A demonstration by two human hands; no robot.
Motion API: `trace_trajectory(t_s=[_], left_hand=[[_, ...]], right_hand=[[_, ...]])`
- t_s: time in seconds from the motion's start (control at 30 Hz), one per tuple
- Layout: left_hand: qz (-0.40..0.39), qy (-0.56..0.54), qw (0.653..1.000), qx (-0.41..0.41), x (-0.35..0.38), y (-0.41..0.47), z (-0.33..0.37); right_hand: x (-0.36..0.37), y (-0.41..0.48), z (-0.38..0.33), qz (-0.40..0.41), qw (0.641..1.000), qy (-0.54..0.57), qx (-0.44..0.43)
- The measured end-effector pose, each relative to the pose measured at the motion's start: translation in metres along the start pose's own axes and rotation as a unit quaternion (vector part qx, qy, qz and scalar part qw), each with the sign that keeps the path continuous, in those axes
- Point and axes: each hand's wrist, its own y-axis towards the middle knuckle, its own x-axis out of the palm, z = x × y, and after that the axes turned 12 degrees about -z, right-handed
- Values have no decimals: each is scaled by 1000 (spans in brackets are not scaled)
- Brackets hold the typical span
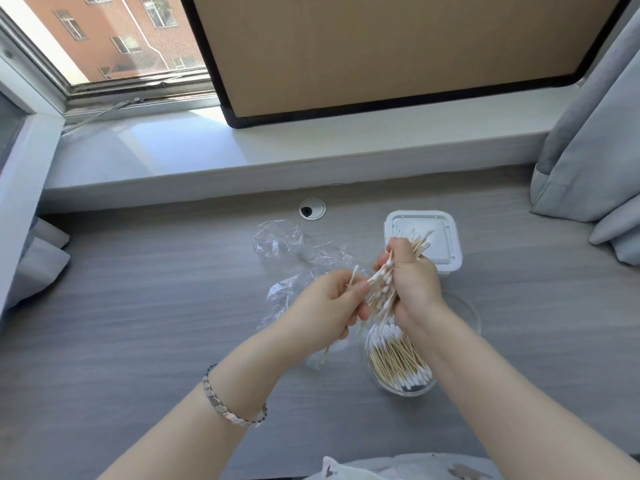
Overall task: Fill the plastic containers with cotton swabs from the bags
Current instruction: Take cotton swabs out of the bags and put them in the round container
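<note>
My right hand grips a thick bundle of wooden cotton swabs, held slanted above a round clear container that holds many swabs lying flat. My left hand pinches a few swabs at the bundle's left side, one tip sticking up past the fingers. A white square plastic container stands just behind my right hand, partly hidden by it. Crumpled clear bags lie on the desk to the left of both hands.
The grey wood-grain desk has a round cable grommet near its back edge. A white windowsill and a framed board stand behind. A grey curtain hangs at the right. A clear round lid lies beside the round container.
</note>
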Motion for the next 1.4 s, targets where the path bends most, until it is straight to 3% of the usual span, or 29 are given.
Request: trace_trajectory(t_s=[0.1,0.2,0.27,0.37,0.47,0.73,0.87,0.93,1.07,1.13,1.23,1.4], left_hand=[[32,-58,998,-1,-8,0,-1],[85,-183,979,4,-16,1,0],[123,-271,955,1,-19,5,0],[126,-369,921,9,-17,12,0],[116,-421,900,19,-12,18,3],[81,-413,906,-41,-9,24,5],[36,-377,924,-50,-7,22,10],[28,-354,934,-35,-7,22,11],[79,-386,919,-3,-7,24,3],[80,-419,904,-6,-2,26,2],[38,-496,867,-16,13,30,7],[-37,-632,774,17,31,40,20]], right_hand=[[-3,6,-9,11,997,76,7],[-7,4,-17,-9,991,126,31],[-8,-1,-18,-39,998,-3,43],[-4,-11,-14,-119,977,-178,13],[4,-20,-10,-184,953,-240,-25],[7,-20,-2,-258,902,-345,-25],[4,-20,-4,-258,893,-368,-36],[1,-20,-9,-247,905,-343,-55],[-9,-13,-28,-144,939,-283,-130],[-7,-13,-41,-97,959,-190,-189],[2,-23,-61,-73,950,-93,-290],[16,-41,-43,-27,913,-162,-373]])
